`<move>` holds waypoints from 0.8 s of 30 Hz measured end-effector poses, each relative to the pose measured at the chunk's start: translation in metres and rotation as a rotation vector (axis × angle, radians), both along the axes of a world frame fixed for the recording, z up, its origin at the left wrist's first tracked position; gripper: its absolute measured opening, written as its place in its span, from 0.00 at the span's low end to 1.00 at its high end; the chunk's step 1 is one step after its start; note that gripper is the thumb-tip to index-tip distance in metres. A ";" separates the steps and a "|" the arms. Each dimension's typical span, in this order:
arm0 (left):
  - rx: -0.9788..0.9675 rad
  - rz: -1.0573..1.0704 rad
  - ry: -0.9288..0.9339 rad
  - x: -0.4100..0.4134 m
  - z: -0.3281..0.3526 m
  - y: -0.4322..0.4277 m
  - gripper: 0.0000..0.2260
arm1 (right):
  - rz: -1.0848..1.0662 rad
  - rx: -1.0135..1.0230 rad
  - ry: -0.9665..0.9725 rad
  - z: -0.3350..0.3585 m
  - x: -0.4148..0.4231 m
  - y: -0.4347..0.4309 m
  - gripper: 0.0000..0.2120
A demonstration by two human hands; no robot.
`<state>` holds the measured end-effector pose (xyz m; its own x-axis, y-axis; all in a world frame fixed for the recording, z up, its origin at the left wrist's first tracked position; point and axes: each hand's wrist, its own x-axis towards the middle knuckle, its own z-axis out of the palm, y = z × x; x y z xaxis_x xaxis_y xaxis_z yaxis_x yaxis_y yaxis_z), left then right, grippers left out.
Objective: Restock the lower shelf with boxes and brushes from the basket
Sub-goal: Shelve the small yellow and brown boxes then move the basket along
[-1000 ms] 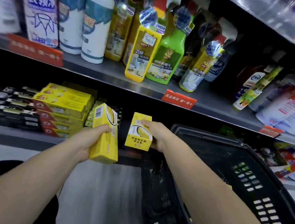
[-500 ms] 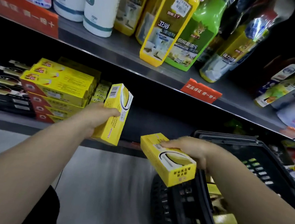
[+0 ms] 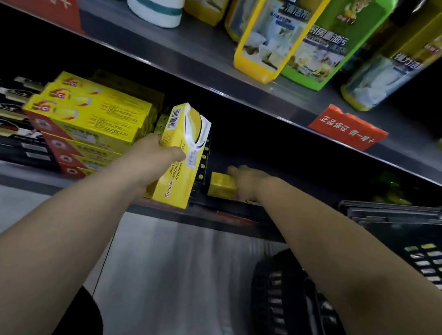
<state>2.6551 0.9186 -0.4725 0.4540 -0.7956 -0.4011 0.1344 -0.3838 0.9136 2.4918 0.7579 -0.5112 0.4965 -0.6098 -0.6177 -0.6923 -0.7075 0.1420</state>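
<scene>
Half a second ago the right hand (image 3: 246,181) carried its small yellow box (image 3: 221,184) in the air above the front rim of the basket (image 3: 396,210). Now that box lies flat on the lower shelf (image 3: 7,174), in the dark gap just right of the other box, and the hand rests on its right end. The view is too blurred and shadowed to tell whether the fingers there clasp the box or only press on it. The left hand (image 3: 151,162) has kept its own tall yellow box (image 3: 180,148) raised, now nearer the shelf front. Its fingers (image 3: 172,153) are curled round the lower half, with the box tilted and its barcode end up.

Both boxes are glossy printed card, rectangular with sharp edges. The held one shows a white and yellow oval picture on its broad face. To the left stands a stack of long boxes (image 3: 91,115), flat yellow and red card, touching the shelf. Beyond them lie dark packs (image 3: 2,113). The basket is black plastic with a grid of small slots. The upper shelf (image 3: 197,57) is dull grey metal and carries a folded red tag (image 3: 347,127) and shiny plastic bottles, one yellow bottle (image 3: 264,38) beside a green bottle (image 3: 327,46).
</scene>
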 end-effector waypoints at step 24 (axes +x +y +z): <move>-0.004 -0.109 0.160 -0.014 -0.011 -0.015 0.05 | -0.531 0.259 -0.732 0.079 -0.002 0.029 0.26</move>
<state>2.6414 0.9041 -0.4839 0.2960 -0.8382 -0.4580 0.2356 -0.4006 0.8855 2.4894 0.7872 -0.4326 0.5116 -0.7549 -0.4103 -0.7883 -0.2225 -0.5736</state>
